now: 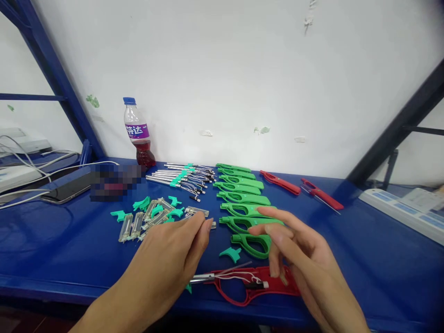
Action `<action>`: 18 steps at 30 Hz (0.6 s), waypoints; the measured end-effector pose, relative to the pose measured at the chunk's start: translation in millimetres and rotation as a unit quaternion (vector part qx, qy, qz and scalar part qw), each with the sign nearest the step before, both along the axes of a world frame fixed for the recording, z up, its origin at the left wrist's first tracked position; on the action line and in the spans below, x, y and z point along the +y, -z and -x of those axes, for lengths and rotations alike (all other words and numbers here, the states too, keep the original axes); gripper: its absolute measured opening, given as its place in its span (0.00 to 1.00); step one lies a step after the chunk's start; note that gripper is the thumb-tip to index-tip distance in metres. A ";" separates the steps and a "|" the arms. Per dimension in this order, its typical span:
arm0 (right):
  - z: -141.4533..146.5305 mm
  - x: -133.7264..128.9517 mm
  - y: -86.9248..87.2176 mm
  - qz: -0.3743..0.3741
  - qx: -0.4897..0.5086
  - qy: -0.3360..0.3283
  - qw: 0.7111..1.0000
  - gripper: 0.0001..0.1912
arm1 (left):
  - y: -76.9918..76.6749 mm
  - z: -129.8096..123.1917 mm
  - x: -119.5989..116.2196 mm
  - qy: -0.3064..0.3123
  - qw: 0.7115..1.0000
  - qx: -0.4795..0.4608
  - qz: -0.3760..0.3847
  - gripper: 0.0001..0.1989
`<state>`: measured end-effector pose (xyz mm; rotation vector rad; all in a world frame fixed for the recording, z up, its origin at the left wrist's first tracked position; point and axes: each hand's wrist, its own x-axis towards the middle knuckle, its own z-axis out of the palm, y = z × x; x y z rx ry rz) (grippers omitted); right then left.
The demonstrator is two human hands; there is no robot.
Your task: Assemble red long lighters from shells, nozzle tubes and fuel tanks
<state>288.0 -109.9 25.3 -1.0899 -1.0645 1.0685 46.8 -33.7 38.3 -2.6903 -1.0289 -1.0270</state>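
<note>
A red lighter shell (233, 298) lies at the table's front edge, with a metal tube (203, 278), white wires and a black connector (255, 286) on it. My left hand (169, 259) is above the tube's left end, thumb and fingers pressed together; what they hold, if anything, is hidden. My right hand (301, 249) hovers over the shell's right part, fingers curved and apart, nothing between them. A teal trigger piece (231, 254) rests between the hands. Green shells (244, 199) form a column behind. Clear tanks (137, 225) and more teal pieces lie left.
Metal tubes with wires (173, 175) lie at the back, near a bottle (138, 134). Two red shells (280, 181) are at back right. A phone (67, 185) and cables are left, a power strip (402, 212) right.
</note>
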 end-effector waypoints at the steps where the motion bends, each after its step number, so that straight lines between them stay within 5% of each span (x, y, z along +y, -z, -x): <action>1: 0.8 -0.4 0.1 -0.012 -0.015 0.017 1.000 0.23 | 1.1 0.5 2.2 0.010 1.000 0.006 0.006 0.18; 4: 6.0 -3.1 -2.1 -0.034 -0.072 0.052 0.995 0.21 | 4.5 2.1 7.0 0.040 0.998 0.024 0.036 0.18; 8: 14.9 -6.3 -5.7 -0.023 -0.143 0.102 0.984 0.36 | 9.4 1.9 6.9 0.068 0.995 0.037 0.058 0.14; 12: 10.4 -3.9 -5.9 -0.076 -0.222 0.151 0.960 0.18 | 12.9 -1.6 2.9 0.068 0.994 0.054 0.064 0.16; 18: -1.6 -27.9 -6.9 -0.129 -0.251 0.096 0.955 0.22 | 16.3 -6.3 4.0 0.070 0.992 0.061 0.081 0.13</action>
